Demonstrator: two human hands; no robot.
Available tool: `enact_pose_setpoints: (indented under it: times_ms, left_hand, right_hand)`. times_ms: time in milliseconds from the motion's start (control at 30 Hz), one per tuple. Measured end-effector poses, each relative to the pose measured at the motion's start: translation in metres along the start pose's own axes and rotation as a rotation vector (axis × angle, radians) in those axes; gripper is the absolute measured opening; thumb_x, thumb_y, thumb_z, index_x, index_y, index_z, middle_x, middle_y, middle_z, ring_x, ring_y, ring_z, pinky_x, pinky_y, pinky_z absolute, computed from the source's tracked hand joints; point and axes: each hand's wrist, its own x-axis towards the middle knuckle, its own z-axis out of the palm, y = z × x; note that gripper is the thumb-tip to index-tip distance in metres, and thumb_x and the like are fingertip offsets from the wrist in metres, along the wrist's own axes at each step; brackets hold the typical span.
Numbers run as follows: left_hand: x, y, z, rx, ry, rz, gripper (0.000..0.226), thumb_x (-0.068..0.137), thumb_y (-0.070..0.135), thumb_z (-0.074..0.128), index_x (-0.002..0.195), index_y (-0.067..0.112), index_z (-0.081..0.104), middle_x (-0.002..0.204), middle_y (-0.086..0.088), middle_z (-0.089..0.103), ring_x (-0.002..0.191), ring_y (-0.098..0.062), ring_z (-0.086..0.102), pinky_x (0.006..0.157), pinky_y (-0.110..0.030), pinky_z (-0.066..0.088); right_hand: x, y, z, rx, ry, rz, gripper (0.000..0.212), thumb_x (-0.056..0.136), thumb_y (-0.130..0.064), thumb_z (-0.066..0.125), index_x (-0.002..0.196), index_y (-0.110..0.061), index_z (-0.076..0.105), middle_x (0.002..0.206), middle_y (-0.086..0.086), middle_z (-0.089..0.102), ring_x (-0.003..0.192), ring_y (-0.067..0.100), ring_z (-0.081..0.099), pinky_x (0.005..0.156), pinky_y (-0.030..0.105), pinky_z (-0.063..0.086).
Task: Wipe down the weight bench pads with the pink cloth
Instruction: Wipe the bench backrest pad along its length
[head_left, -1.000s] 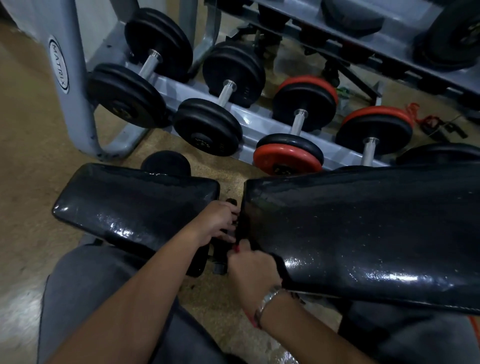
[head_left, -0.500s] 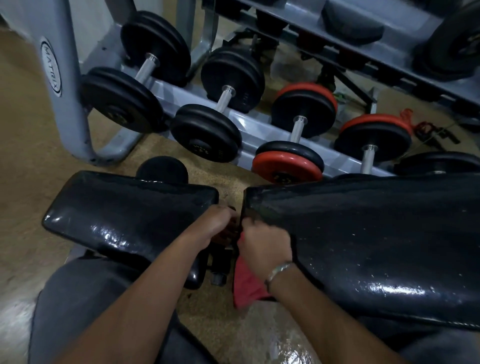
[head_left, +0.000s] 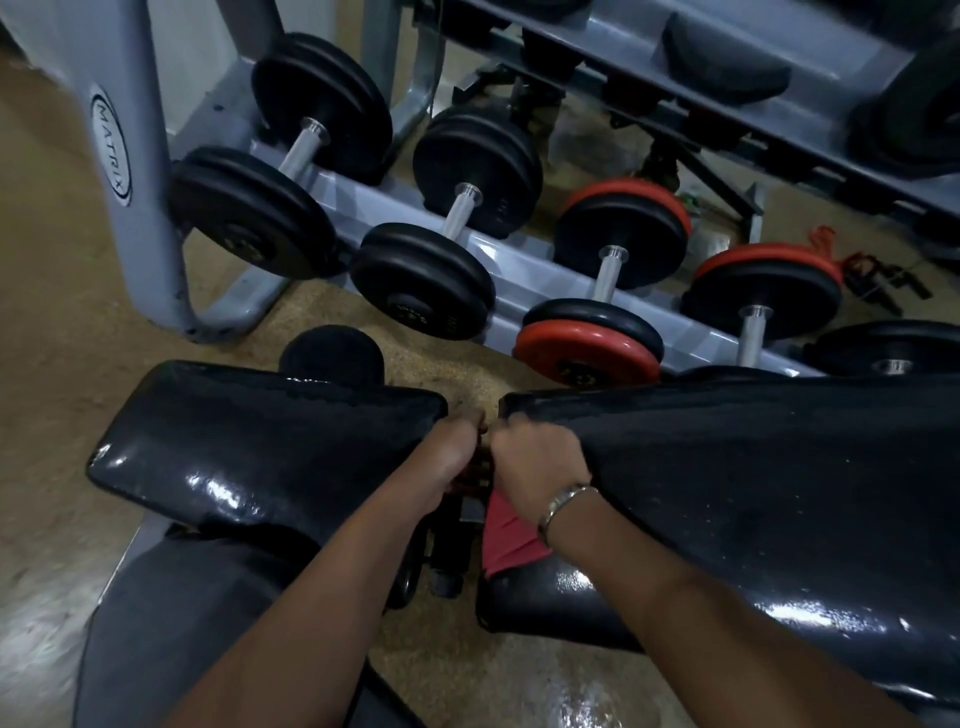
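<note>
Two glossy black bench pads lie side by side: the short seat pad (head_left: 249, 452) on the left and the long back pad (head_left: 753, 493) on the right. Both of my hands sit in the narrow gap between them. My right hand (head_left: 535, 467) presses against the end of the back pad with the pink cloth (head_left: 506, 540) gripped in it; the cloth hangs down below my wrist. My left hand (head_left: 452, 457) is curled at the inner end of the seat pad, and part of the cloth shows under its fingers. What the left fingers grip is hidden.
A grey dumbbell rack (head_left: 519, 270) stands just beyond the bench, loaded with black dumbbells (head_left: 421, 280) and red-edged dumbbells (head_left: 587, 348). The bench's hinge bracket (head_left: 447, 551) shows in the gap. A black foam roller (head_left: 332, 353) sits behind the seat pad. My knee (head_left: 171, 623) is at lower left.
My right hand came up from the near corner of the back pad along its end, farther into the gap, and the pink cloth came into sight below it. My left hand shifted slightly inward.
</note>
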Motion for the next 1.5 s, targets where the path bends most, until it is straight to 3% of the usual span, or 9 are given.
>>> enact_pose_setpoints:
  times_ms: [233, 400, 567, 667, 900, 1133, 1267, 1367, 1500]
  left_hand:
    - [0.007, 0.006, 0.006, -0.035, 0.006, 0.009, 0.068, 0.091, 0.064, 0.037, 0.149, 0.028, 0.040, 0.143, -0.008, 0.057, 0.124, -0.030, 0.059, 0.102, -0.052, 0.051]
    - [0.009, 0.005, 0.005, -0.093, 0.017, 0.003, 0.055, 0.100, 0.057, 0.034, 0.141, 0.024, 0.048, 0.127, -0.011, 0.067, 0.112, -0.028, 0.065, 0.099, -0.049, 0.053]
    - [0.011, 0.007, 0.005, -0.106, 0.019, -0.042, 0.057, 0.100, 0.062, 0.034, 0.144, 0.027, 0.044, 0.130, -0.010, 0.064, 0.112, -0.030, 0.065, 0.095, -0.055, 0.055]
    - [0.010, 0.006, 0.003, -0.100, 0.023, -0.056, 0.060, 0.096, 0.065, 0.036, 0.141, 0.027, 0.049, 0.126, -0.009, 0.068, 0.110, -0.030, 0.066, 0.089, -0.049, 0.057]
    - [0.012, 0.006, 0.002, -0.082, 0.025, -0.046, 0.071, 0.092, 0.069, 0.036, 0.150, 0.028, 0.039, 0.144, -0.008, 0.056, 0.125, -0.032, 0.059, 0.105, -0.055, 0.048]
    - [0.018, 0.001, 0.004, -0.068, 0.003, 0.020, 0.083, 0.081, 0.080, 0.032, 0.143, 0.028, 0.051, 0.138, -0.008, 0.063, 0.124, -0.032, 0.061, 0.107, -0.052, 0.047]
    - [0.022, -0.006, 0.006, -0.002, -0.003, 0.039, 0.075, 0.085, 0.077, 0.034, 0.147, 0.035, 0.044, 0.138, -0.006, 0.062, 0.121, -0.030, 0.062, 0.102, -0.050, 0.050]
    - [0.020, -0.010, 0.004, 0.032, 0.022, 0.059, 0.070, 0.082, 0.072, 0.040, 0.139, 0.032, 0.054, 0.132, -0.005, 0.066, 0.116, -0.028, 0.064, 0.102, -0.050, 0.052]
    - [-0.001, 0.000, 0.009, 0.041, 0.031, 0.145, 0.030, 0.102, 0.035, 0.043, 0.120, 0.026, 0.064, 0.103, -0.005, 0.072, 0.096, -0.025, 0.069, 0.087, -0.040, 0.057]
  right_hand:
    - [0.037, 0.024, -0.006, -0.032, 0.101, 0.161, 0.016, 0.093, -0.014, 0.052, 0.101, -0.015, 0.067, 0.103, 0.005, 0.068, 0.086, 0.029, 0.069, 0.058, 0.032, 0.040]
    - [0.028, 0.006, 0.000, 0.038, -0.014, -0.058, 0.025, 0.092, -0.015, 0.054, 0.116, -0.015, 0.061, 0.115, 0.006, 0.064, 0.098, 0.030, 0.067, 0.068, 0.036, 0.047]
    - [0.064, 0.015, -0.003, -0.095, 0.082, 0.140, 0.023, 0.096, -0.011, 0.047, 0.105, -0.013, 0.068, 0.111, 0.009, 0.067, 0.096, 0.029, 0.068, 0.062, 0.032, 0.040]
    - [0.053, 0.002, 0.000, -0.088, 0.026, 0.005, 0.024, 0.096, -0.012, 0.048, 0.110, -0.017, 0.067, 0.114, 0.006, 0.067, 0.102, 0.028, 0.067, 0.066, 0.033, 0.040]
    - [0.070, 0.021, -0.002, -0.062, 0.110, 0.248, 0.019, 0.094, -0.012, 0.051, 0.104, -0.014, 0.068, 0.105, 0.007, 0.069, 0.089, 0.028, 0.069, 0.059, 0.032, 0.042]
    - [0.025, 0.025, 0.004, -0.006, 0.097, 0.080, 0.022, 0.094, -0.020, 0.050, 0.111, -0.016, 0.063, 0.104, 0.006, 0.070, 0.087, 0.032, 0.070, 0.061, 0.033, 0.042]
    - [0.026, 0.035, 0.001, -0.026, 0.145, 0.204, 0.024, 0.096, -0.015, 0.047, 0.115, -0.013, 0.061, 0.108, 0.007, 0.066, 0.088, 0.031, 0.070, 0.059, 0.034, 0.040]
    - [-0.008, 0.009, 0.012, -0.025, 0.090, 0.017, 0.030, 0.095, -0.011, 0.045, 0.123, -0.009, 0.056, 0.115, 0.011, 0.062, 0.088, 0.033, 0.069, 0.060, 0.036, 0.045]
    - [-0.020, 0.021, 0.010, 0.034, 0.100, 0.012, 0.024, 0.095, -0.021, 0.050, 0.117, -0.014, 0.058, 0.113, 0.007, 0.063, 0.092, 0.031, 0.068, 0.061, 0.035, 0.042]
